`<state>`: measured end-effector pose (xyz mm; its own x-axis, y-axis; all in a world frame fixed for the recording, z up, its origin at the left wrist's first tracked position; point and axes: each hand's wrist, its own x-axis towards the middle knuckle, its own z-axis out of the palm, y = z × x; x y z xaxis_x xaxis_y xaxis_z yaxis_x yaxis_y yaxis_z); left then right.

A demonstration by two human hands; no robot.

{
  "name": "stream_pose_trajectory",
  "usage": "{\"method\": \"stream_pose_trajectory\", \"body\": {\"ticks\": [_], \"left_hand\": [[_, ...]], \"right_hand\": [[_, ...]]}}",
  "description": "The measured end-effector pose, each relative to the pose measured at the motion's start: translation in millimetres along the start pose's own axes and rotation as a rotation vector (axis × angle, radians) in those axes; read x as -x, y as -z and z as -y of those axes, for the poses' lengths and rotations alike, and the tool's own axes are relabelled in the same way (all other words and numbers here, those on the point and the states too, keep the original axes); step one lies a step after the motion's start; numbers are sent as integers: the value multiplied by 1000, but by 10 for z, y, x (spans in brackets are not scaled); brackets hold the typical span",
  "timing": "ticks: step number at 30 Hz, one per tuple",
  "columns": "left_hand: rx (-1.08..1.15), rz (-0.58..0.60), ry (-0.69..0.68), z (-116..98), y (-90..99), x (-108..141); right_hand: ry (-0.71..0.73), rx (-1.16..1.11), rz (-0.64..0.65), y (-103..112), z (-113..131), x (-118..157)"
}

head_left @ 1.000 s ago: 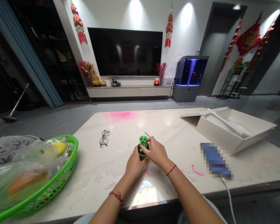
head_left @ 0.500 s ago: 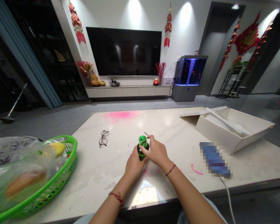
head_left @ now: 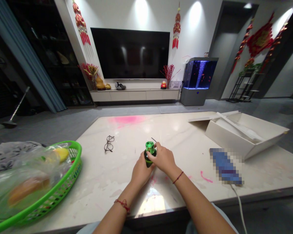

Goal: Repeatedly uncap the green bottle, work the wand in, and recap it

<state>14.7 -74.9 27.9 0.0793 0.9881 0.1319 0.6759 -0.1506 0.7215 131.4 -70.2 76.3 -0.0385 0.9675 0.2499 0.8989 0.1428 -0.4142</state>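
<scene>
A small dark green bottle (head_left: 148,162) with a shiny bright green top (head_left: 150,147) stands upright between my hands at the middle of the table. My left hand (head_left: 141,170) wraps round its lower body from the left. From the right, my right hand (head_left: 164,158) grips it near the top, thumb across the front just below the shiny part and fingers partly hidden behind. A thin dark stick (head_left: 153,139) lies just beyond the right fingers; its near end is hidden.
Eyeglasses (head_left: 109,143) lie left of the bottle. A green basket (head_left: 76,165) with bagged food fills the left side. To the right are a blurred-out blue object (head_left: 224,166) with a white cable (head_left: 239,204) and an open white box (head_left: 229,139). Pink stains mark the white tabletop (head_left: 180,130).
Both hands keep their hold on the bottle, with hardly any shift. The whole view has moved very slightly.
</scene>
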Motion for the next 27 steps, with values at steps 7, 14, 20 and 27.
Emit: {"method": "stream_pose_trajectory", "body": {"ticks": [7, 14, 20, 27], "left_hand": [[19, -8, -7, 8, -3, 4], [-6, 5, 11, -29, 24, 10], [-29, 12, 36, -14, 12, 1], [-62, 8, 47, 1, -9, -4]], "right_hand": [[34, 21, 50, 43, 4, 9], [21, 5, 16, 43, -2, 19], [-60, 67, -71, -30, 65, 20], [-59, 130, -72, -133, 72, -19]]}}
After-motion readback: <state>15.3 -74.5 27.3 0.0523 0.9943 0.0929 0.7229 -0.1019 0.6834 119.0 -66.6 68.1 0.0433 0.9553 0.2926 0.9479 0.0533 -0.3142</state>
